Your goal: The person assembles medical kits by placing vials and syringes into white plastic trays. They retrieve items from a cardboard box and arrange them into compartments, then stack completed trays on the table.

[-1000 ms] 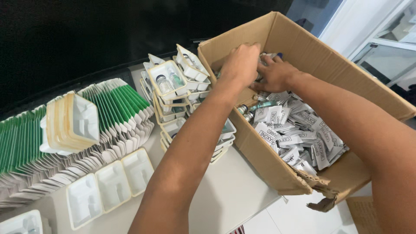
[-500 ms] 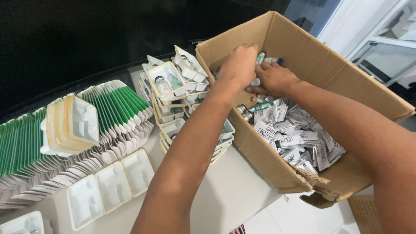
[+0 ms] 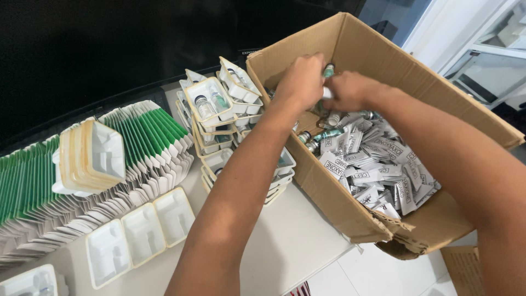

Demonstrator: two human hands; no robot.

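Both my hands are inside an open cardboard box [image 3: 383, 60] at the right. My left hand [image 3: 302, 79] is closed around small glass vials with teal caps; one vial [image 3: 328, 70] sticks up beside its fingers. My right hand [image 3: 350, 91] meets the left hand over the box and grips the same cluster of vials. Under the hands lie more loose vials [image 3: 315, 137] and a heap of folded white paper leaflets [image 3: 378, 164].
Left of the box stands a pile of white plastic trays [image 3: 219, 104] holding vials. Three empty trays [image 3: 139, 233] lie on the white table [image 3: 296, 241], a stack of empty trays [image 3: 90, 156] farther left. Rows of flat green-and-white cartons [image 3: 145, 131] fan out behind.
Both hands have risen a little from the leaflets toward the box's back corner, now gathered closer together with a teal-capped vial showing above them.
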